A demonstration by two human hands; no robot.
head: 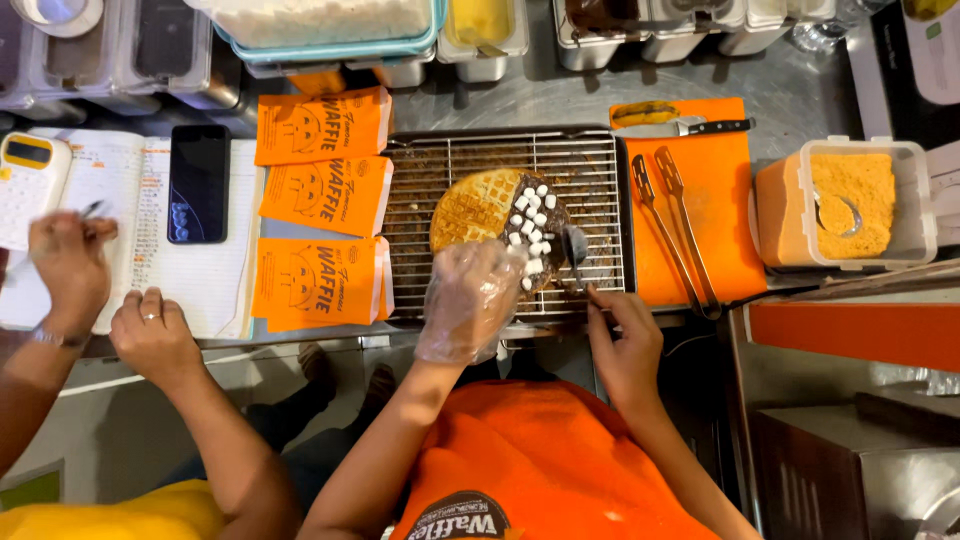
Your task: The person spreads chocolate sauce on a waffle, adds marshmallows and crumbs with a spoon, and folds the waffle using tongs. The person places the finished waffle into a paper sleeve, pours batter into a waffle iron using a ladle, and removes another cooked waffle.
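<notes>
A round golden waffle (470,205) lies on a wire rack (590,160). Its right half is covered in dark chocolate spread and several white marshmallows (530,220). My left hand (470,300), in a clear plastic glove, rests with bent fingers on the waffle's near edge; the crumpled glove hides whether it grips. My right hand (625,345) holds a small dark spoon (577,250), whose tip sits at the right edge of the chocolate. I wear an orange apron.
Right of the rack, an orange cutting board (720,220) carries metal tongs (680,230) and a knife (700,127). A tub of orange crumbs (850,200) stands further right. Orange paper bags (320,200) lie left. A co-worker's hands (150,335) write in a notebook beside a phone (198,182) and calculator (30,180).
</notes>
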